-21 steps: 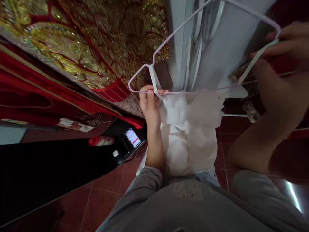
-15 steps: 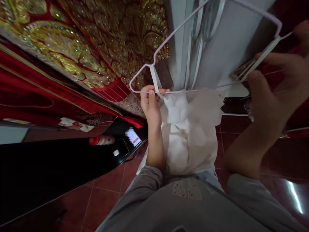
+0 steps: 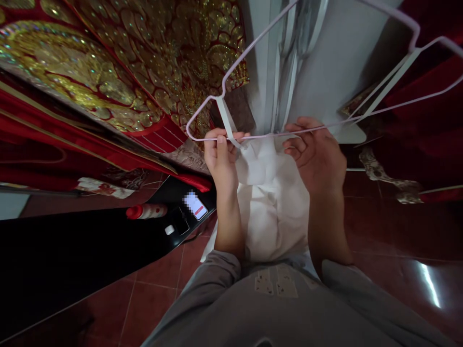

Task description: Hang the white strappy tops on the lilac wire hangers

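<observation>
A pale pink clothes hanger [image 3: 258,46] is held up in front of me, its hook end out of view at the top. My left hand [image 3: 222,156] pinches its lower bar at the left end, beside a white strap [image 3: 226,118] looped over the hanger's notch. A second white strap [image 3: 388,89] hangs from the right notch. Below the bar a white and cream garment [image 3: 265,202] drapes down toward my lap. My right hand [image 3: 318,154] is at the middle of the bar, fingers apart and loosely bent, the bar crossing them; no firm grip shows.
Gold-sequined red clothing [image 3: 173,53] hangs close on the left, dark red cloth [image 3: 434,130] on the right. A black table [image 3: 90,255] at lower left bears a red-capped bottle [image 3: 146,211], a lit phone [image 3: 196,206] and a small white case [image 3: 169,230]. Grey metal handles [image 3: 289,72] stand ahead.
My right hand has left the right strap and moved left to the bar's middle. The right strap now hangs looped on the hanger. My left hand keeps its pinch.
</observation>
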`<control>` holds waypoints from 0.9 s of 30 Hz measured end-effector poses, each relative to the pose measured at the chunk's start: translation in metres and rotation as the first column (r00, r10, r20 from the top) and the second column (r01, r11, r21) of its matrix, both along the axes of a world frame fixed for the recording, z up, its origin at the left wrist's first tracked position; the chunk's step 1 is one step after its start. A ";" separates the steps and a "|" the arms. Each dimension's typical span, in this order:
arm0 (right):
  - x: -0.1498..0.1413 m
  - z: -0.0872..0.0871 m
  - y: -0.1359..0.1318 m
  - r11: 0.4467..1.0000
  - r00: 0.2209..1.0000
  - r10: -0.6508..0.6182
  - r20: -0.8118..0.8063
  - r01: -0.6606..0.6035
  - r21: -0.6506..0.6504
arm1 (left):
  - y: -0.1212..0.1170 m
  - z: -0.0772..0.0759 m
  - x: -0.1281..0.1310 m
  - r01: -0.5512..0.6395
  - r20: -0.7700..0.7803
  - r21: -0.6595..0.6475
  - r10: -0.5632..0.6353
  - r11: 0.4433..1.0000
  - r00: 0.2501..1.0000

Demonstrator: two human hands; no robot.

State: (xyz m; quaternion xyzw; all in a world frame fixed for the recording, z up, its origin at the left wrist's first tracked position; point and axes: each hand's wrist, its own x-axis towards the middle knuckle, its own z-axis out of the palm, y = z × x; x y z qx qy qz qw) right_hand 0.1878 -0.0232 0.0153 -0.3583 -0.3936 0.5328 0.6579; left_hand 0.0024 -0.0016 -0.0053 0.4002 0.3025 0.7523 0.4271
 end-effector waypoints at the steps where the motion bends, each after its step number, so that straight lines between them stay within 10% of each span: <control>1: -0.001 0.001 0.002 1.000 1.000 0.012 -0.014 -0.012 0.013 | 0.000 -0.001 0.001 0.009 0.002 0.000 -0.009 1.000 1.000; 9: -0.006 -0.008 0.006 0.998 0.990 0.039 -0.138 -0.032 0.055 | -0.014 -0.017 -0.007 -0.090 -0.194 0.004 0.089 0.996 0.977; 14: -0.002 -0.010 0.008 1.000 0.991 0.008 -0.131 -0.004 0.024 | -0.032 0.001 -0.017 -0.072 -0.381 -0.013 0.061 0.997 0.923; 22: 0.000 -0.003 0.010 1.000 0.995 0.009 -0.099 -0.008 0.011 | -0.008 0.068 -0.026 0.235 0.032 0.093 -0.239 0.968 0.971; 27: 0.010 -0.001 0.013 1.000 0.998 0.029 -0.055 -0.029 -0.004 | -0.011 0.045 -0.051 -0.043 0.129 -0.026 0.046 0.999 0.991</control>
